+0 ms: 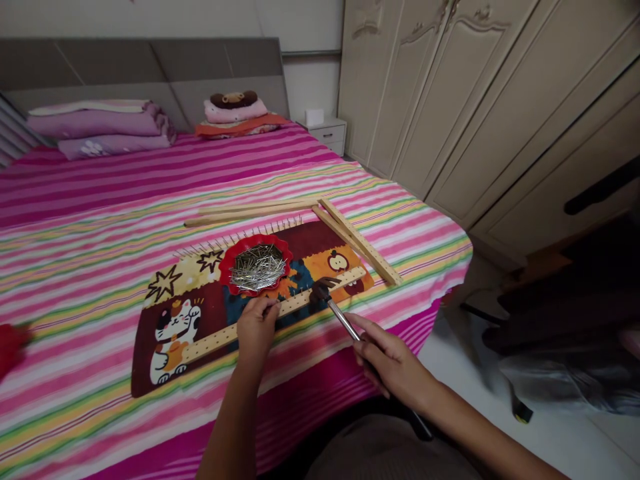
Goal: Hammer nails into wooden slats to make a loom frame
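A wooden strip with a row of holes (300, 303) lies across a cartoon cat mat (170, 313) on the striped bed. My left hand (256, 327) rests on the strip with fingers pinched, apparently on a small nail I can barely make out. My right hand (393, 360) grips a metal-handled hammer (333, 307), its dark head (320, 290) hovering just above the strip to the right of my left hand. A red scalloped dish (227, 267) full of thin nails sits just behind the strip.
More wooden strips (360, 243) lie crossed at the mat's far edge, one bristling with nails (235, 237). Folded bedding (100, 127) and a plush toy (233, 100) sit at the headboard. Wardrobe doors (450, 100) stand right. A red object (13, 343) lies at far left.
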`<state>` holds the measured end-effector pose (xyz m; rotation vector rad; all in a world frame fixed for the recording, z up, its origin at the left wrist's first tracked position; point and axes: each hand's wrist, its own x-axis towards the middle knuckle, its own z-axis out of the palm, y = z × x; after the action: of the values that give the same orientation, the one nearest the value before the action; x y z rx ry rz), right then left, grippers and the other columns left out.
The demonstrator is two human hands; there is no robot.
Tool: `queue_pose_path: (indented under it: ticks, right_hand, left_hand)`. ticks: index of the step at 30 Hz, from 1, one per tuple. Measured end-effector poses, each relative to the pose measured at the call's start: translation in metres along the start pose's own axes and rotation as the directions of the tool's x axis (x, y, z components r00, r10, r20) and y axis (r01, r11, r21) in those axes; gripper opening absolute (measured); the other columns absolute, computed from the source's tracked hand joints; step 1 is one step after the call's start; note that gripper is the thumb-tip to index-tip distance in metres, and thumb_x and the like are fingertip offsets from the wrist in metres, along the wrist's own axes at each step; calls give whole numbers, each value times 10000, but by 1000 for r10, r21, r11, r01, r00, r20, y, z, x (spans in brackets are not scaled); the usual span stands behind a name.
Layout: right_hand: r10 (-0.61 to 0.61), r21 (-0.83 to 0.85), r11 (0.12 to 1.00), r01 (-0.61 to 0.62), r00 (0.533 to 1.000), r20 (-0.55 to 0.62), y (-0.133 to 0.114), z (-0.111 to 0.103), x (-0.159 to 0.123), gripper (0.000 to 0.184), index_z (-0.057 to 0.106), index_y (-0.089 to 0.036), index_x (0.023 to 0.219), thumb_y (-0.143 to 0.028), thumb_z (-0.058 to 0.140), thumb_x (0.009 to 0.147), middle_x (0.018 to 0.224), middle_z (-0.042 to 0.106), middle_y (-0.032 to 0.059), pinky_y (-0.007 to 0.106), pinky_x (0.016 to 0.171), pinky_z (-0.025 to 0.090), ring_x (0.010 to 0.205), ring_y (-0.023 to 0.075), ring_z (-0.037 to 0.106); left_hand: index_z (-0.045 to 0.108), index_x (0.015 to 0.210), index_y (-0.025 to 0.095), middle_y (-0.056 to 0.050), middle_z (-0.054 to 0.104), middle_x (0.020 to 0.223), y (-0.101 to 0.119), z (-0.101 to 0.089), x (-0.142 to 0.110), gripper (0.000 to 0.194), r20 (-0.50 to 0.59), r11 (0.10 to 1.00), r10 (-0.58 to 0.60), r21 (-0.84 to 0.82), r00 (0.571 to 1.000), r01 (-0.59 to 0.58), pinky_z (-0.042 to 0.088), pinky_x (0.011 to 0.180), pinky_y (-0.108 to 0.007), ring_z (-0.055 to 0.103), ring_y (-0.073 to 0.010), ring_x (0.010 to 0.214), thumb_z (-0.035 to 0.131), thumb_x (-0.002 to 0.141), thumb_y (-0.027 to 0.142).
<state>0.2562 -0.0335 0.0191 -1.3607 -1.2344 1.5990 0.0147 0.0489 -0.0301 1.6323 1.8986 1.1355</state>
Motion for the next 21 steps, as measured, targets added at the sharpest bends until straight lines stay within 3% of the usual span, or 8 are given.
queue_pose_path:
  ticks: [4, 10, 14, 21]
  right_hand:
    - [-136, -68, 988, 141, 988, 77, -15, 13, 11, 510, 469, -157, 1366, -281, 457, 872, 625, 478, -53, 187, 388, 288, 435, 70, 399]
    - [-300, -189, 924, 333, 936, 185, -27, 34, 34, 491, 479, -236, 1365, -151, 421, 884, 627, 462, -61, 202, 484, 345, 506, 83, 410]
    - [-279, -244, 913, 326, 938, 207, -23, 36, 39, 498, 503, -230, 1345, -115, 414, 868, 647, 479, -52, 210, 510, 354, 540, 93, 422]
    - [-234, -174, 952, 252, 965, 120, -19, 12, 7, 458, 472, -170, 1362, -257, 426, 914, 574, 379, -73, 207, 437, 260, 472, 84, 333]
  left_hand:
    - [652, 710, 219, -26, 649, 786, -7, 5, -4, 158, -15, 996, 77, 56, 997, -76, 432, 754, -298, 584, -188, 801, 549, 745, 334]
    - [650, 738, 220, -25, 636, 789, -12, 8, -5, 167, -29, 984, 140, 112, 990, -136, 419, 733, -294, 570, -181, 788, 528, 789, 321]
    - [635, 704, 214, -26, 624, 763, -12, 9, -5, 162, -32, 980, 151, 133, 988, -146, 416, 711, -286, 561, -175, 762, 524, 789, 297]
    - [677, 797, 218, -31, 652, 823, -9, -1, 0, 166, 9, 990, 83, 110, 996, -84, 444, 742, -294, 592, -181, 789, 535, 765, 299]
